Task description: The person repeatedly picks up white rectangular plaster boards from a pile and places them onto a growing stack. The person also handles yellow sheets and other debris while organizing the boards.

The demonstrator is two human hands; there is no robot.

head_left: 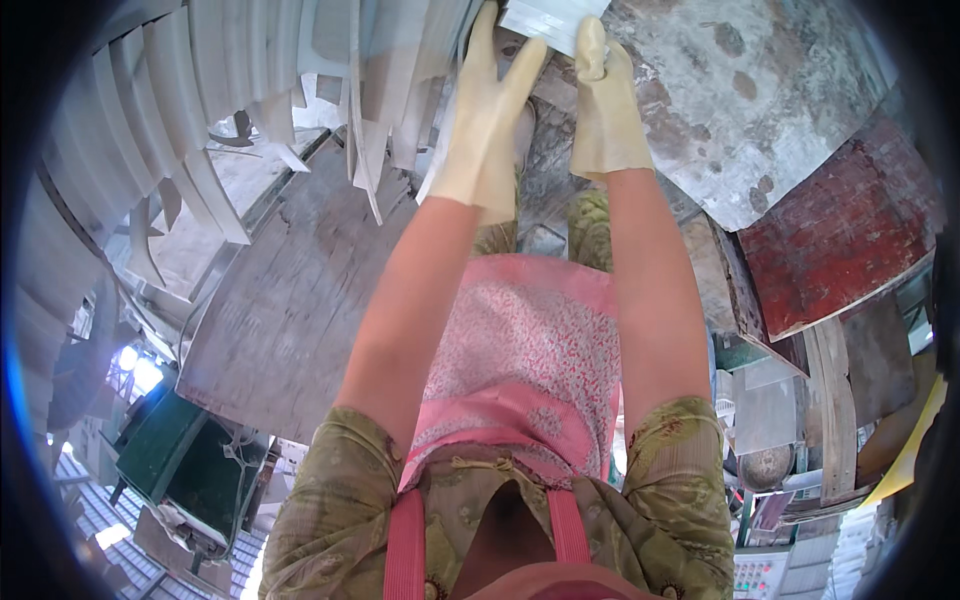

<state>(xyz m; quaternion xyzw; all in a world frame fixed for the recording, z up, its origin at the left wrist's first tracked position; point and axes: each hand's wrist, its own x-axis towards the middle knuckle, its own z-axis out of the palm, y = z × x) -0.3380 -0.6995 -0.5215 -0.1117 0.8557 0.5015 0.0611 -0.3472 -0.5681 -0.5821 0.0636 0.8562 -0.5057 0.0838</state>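
Observation:
Both my hands wear cream rubber gloves and reach out to the far edge of the view. Between them is a glossy white sheet-like piece (pixel 556 20), perhaps a small stack, cut off by the picture's top edge. My left hand (pixel 492 105) has its thumb at the piece's near edge and its fingers along the left side, thumb and fingers forming a V around the corner. At the right edge my right hand (pixel 607 105) is closed, its thumb pressed on the piece. The far fingertips are partly out of view.
Pale strips (pixel 190 110) hang in rows at the left. Below them lies a worn wooden board (pixel 290 270). A stained grey surface (pixel 740 90) spreads at the right, with a red board (pixel 840 240) next to it. A green bin (pixel 195 460) stands at lower left.

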